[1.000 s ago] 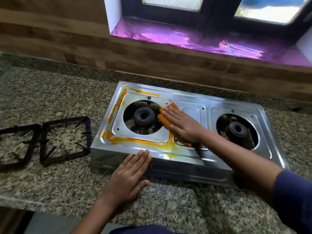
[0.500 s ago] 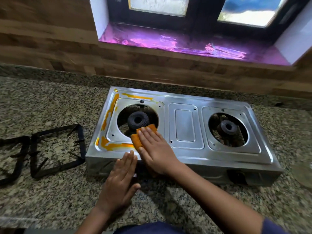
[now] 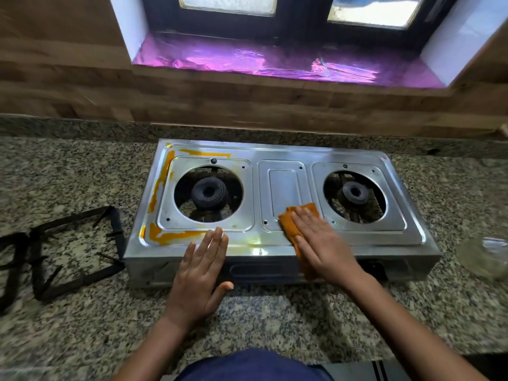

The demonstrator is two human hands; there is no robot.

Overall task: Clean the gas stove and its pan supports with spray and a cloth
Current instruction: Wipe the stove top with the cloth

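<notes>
Gas stove (image 3: pixel 285 188) partly cleaned: orange residue (image 3: pixel 170 235) lines its left and front-left margins, its right half looks wiped, and the two pan supports (image 3: pixel 77 251) lie on the counter (image 3: pixel 275 320) to its left, apparently not yet cleaned. The right hand (image 3: pixel 321 243), fingers straight, presses the orange cloth (image 3: pixel 291 221) onto the stove's centre-front, and the left hand (image 3: pixel 200 265), also flat, rests on its front edge. A blurred clear vessel (image 3: pixel 483 257) stands right of the stove, contents indiscernible.

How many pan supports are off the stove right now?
2. Near pan support on the counter just left of the stove; far pan support further left, cut by the frame edge.
</notes>
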